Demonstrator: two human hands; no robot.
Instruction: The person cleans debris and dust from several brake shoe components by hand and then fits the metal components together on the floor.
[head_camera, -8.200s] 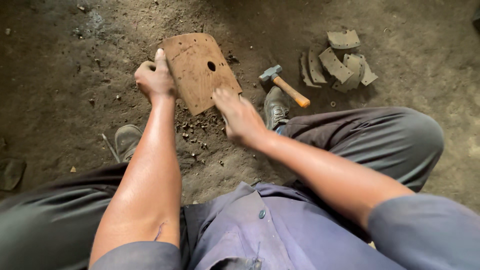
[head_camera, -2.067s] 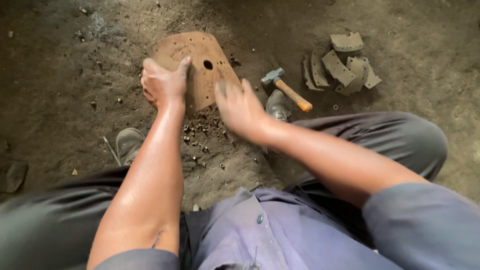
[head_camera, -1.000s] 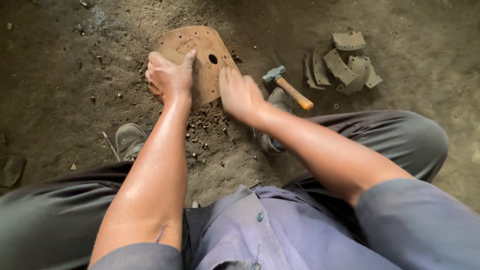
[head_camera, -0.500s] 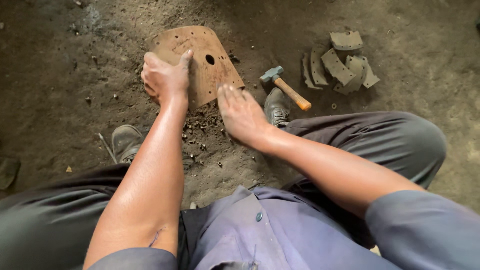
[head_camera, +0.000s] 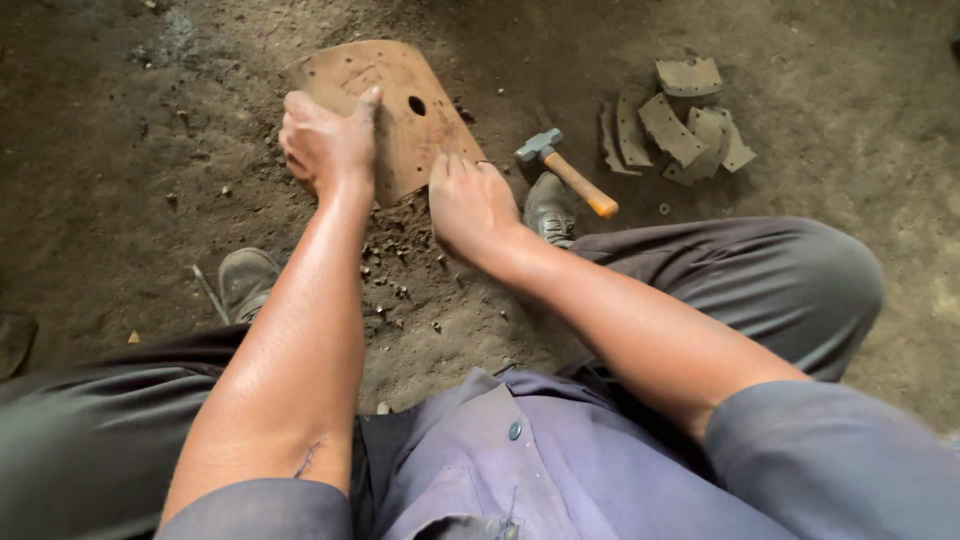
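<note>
At the far left a dark shoe (head_camera: 245, 280) rests on the dirt floor (head_camera: 120, 200), with a thin metal rod (head_camera: 210, 293) lying just beside it. Next comes the left hand (head_camera: 325, 145), curled closed around the left edge of a rusty curved metal plate (head_camera: 415, 120); the fingers wrap the edge and the thumb (head_camera: 368, 105) lies pressed up against the plate's face. The plate stands tilted on the ground ahead of the person, its lower edge down in the dirt, with one round hole (head_camera: 417, 105) near its middle and rows of smaller holes across the upper part. Below it, between the two forearms, small loose bits of debris (head_camera: 395, 265) are scattered on the soil. The right hand (head_camera: 470, 205) is flat and open, fingers stretched together, fingertips touching the plate's lower right edge, gripping nothing. Just right of that hand lies a hammer (head_camera: 565, 172) with a grey head and an orange wooden handle, beside a second shoe (head_camera: 548, 205). Farther right, well apart from both hands, sits a heap of curved grey lining pieces (head_camera: 680, 125).
</note>
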